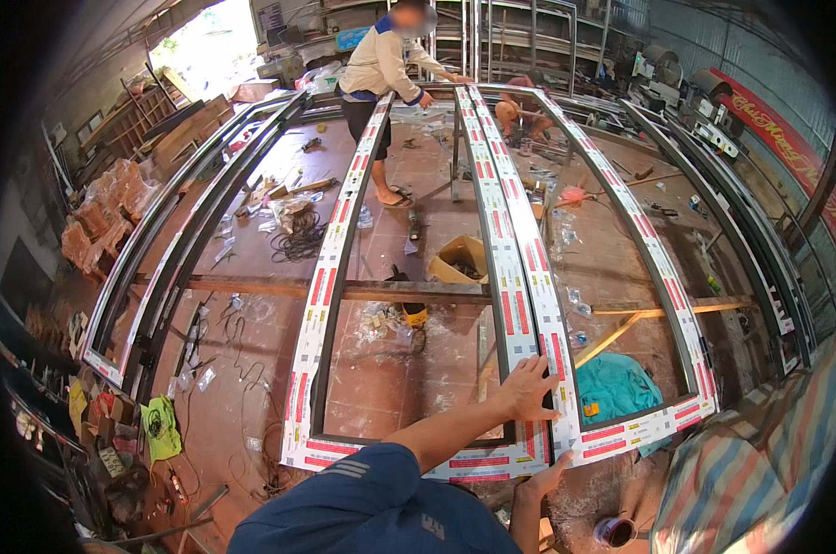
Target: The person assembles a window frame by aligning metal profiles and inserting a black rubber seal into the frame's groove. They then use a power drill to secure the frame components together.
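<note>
So the white film on the long, dark-edged rectangular frame [318, 305] and its matching right-hand neighbour [656, 251] is plastered with red print blocks, yellow patches and little dark square codes, fine print too tiny to read. There's also a long red wall banner [771, 125] with big, pale cursive lettering, plus a small white mark on the navy short-sleeved shirt [372, 503].

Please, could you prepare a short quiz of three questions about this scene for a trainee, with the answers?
1. What colour is the crumpled cloth seen through the tape-covered frame: (a) red, (b) teal, (c) white?
2. True or false: the co-worker in the beige jacket is standing.
3. Which of the camera wearer's hands appears higher in the view?

Key: 1. (b) teal. 2. True. 3. The left hand.
</note>
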The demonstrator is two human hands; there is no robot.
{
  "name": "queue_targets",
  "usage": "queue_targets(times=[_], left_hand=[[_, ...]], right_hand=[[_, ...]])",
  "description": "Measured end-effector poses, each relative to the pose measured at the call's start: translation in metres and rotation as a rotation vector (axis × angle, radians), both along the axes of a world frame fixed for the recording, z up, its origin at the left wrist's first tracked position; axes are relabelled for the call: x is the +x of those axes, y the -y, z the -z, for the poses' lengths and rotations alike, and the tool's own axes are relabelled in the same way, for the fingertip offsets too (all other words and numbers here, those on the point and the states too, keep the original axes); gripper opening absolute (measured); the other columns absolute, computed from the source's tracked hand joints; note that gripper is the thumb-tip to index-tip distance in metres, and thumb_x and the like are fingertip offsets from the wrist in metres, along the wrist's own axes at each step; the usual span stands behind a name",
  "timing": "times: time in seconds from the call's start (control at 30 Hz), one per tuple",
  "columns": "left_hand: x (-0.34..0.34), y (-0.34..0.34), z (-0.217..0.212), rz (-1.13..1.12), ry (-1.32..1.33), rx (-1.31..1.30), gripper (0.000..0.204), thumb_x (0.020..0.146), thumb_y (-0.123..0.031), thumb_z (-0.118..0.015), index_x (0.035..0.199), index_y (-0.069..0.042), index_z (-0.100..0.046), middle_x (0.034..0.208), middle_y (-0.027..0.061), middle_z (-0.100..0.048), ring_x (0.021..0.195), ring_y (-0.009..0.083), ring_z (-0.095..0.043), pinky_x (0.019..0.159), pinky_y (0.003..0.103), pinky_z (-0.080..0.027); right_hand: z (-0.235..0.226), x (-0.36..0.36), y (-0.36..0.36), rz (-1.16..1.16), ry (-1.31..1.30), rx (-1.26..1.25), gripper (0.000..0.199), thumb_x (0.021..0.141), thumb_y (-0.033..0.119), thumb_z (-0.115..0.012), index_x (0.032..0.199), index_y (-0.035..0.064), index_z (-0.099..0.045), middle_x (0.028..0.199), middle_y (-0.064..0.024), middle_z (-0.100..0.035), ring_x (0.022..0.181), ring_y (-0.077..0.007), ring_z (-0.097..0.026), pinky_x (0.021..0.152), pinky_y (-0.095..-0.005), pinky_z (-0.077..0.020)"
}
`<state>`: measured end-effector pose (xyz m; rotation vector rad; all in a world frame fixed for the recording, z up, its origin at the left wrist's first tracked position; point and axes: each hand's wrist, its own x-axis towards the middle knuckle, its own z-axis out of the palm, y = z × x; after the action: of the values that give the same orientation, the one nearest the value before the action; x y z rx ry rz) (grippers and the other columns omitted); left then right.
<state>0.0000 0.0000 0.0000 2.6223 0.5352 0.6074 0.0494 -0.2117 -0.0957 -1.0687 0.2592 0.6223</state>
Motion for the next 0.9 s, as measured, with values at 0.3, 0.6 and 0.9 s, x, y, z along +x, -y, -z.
queue_targets(times=[0.3, 0.6, 0.9], left_hand=[[0.003, 0.001, 0.004, 0.012, 0.043, 0.006, 0.075, 0.077, -0.063, -0.088, 0.128, -0.009, -0.072, 0.132, 0.0236, -0.054, 0.128, 0.0438, -0.052, 0.108, 0.055, -0.042], [0.003, -0.001, 0.005, 0.005, 0.072, 0.057, 0.074, 0.075, -0.063, -0.090, 0.125, -0.010, -0.074, 0.129, 0.0221, -0.054, 0.125, 0.0426, -0.052, 0.106, 0.054, -0.042], [0.002, -0.001, -0.001, 0.003, 0.038, 0.024, 0.072, 0.074, -0.062, -0.091, 0.122, -0.010, -0.076, 0.129, 0.0226, -0.054, 0.125, 0.0426, -0.053, 0.107, 0.053, -0.042]], right_hand=[[-0.013, -0.003, 0.000, 0.038, 0.045, -0.013, 0.083, 0.112, 0.060, -0.058, 0.165, -0.0009, -0.044, 0.159, -0.0197, -0.056, 0.135, -0.0351, -0.064, 0.112, -0.0482, -0.0544], [0.002, 0.000, 0.000, 0.007, 0.075, 0.069, 0.080, 0.113, 0.057, -0.057, 0.165, -0.0028, -0.045, 0.162, -0.0203, -0.055, 0.139, -0.0350, -0.062, 0.114, -0.0477, -0.0524], [0.006, 0.001, -0.001, 0.055, 0.073, -0.010, 0.075, 0.112, 0.060, -0.058, 0.161, 0.0024, -0.051, 0.149, -0.0153, -0.065, 0.128, -0.0299, -0.069, 0.108, -0.0446, -0.0564]])
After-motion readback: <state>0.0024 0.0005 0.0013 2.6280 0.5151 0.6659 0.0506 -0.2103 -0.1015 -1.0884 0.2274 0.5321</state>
